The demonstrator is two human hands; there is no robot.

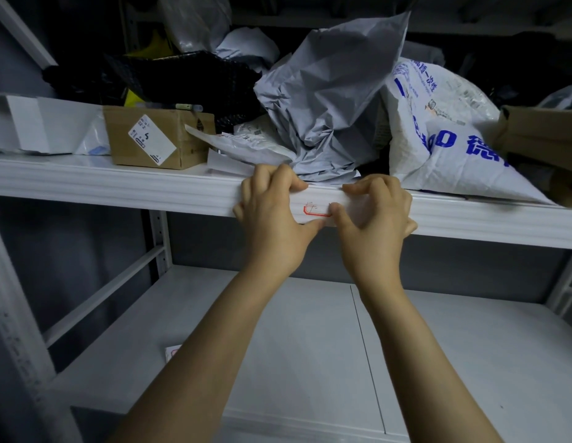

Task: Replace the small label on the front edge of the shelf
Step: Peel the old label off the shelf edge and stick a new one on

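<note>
Head view, looking up at a white shelf (118, 183) in a dim storeroom, both arms raised to its front edge. On that edge, between the two hands: the label (315, 210), small, white, outlined in red, long axis running left to right along the edge and seemingly flat against the metal. Left hand (272, 215) at the label's left end, fingers curled over the top lip, thumb hooked under the lower corner — pinching label and edge together, by the look of things. Right hand (374, 215) at the right end, thumb tip pressed on the label and hiding that end, forefinger bent along the lip above; likewise closed in a pinch, though impossible to tell whether peeling or smoothing. Neither hand nearer than the other — label centred between the thumbs and touched by both. Judged a seating step: next, probably, pressing outward from the middle along the long axis, kept level with the lip. Behind the edge, a box (118, 142) to the left, a grey bag (326, 100) just above the label, a printed bag (438, 132) to the right. Below, on the lower shelf (310, 346), a small scrap (172, 351) at the left, too dim to identify.
</note>
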